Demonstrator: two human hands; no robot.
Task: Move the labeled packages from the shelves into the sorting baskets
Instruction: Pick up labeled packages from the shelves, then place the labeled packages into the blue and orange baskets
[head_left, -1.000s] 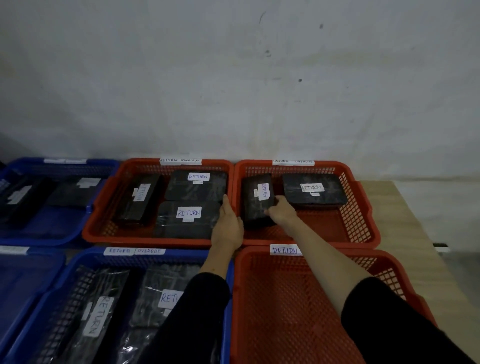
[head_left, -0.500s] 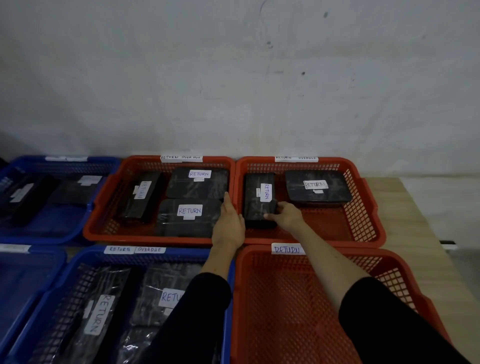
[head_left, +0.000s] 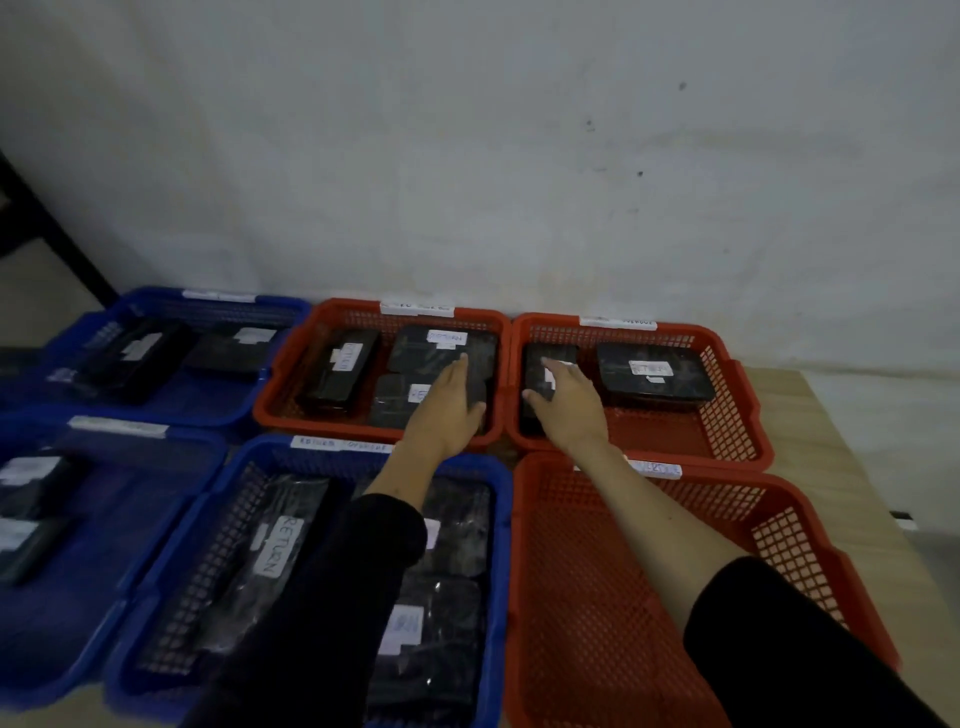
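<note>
Left hand (head_left: 451, 402) flat, grip released over a package (head_left: 415, 402), right hand (head_left: 569, 402) spread on another package (head_left: 545, 364), apparently not grasping

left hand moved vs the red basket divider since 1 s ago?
Yes. The left hand went from the rims between the two far red baskets leftward, over the packages.

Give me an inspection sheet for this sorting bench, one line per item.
Surface: wooden table, bare at right edge.
Job's things: six baskets; far red baskets hold black packages with white labels; near red basket holds none.
Clutter: nothing seen.
Grippers: left hand flat over left far red basket's packages; right hand over upright package, fingers spread.
Cables: nothing seen.
Surroundings: scuffed white wall; dark frame at left.
</note>
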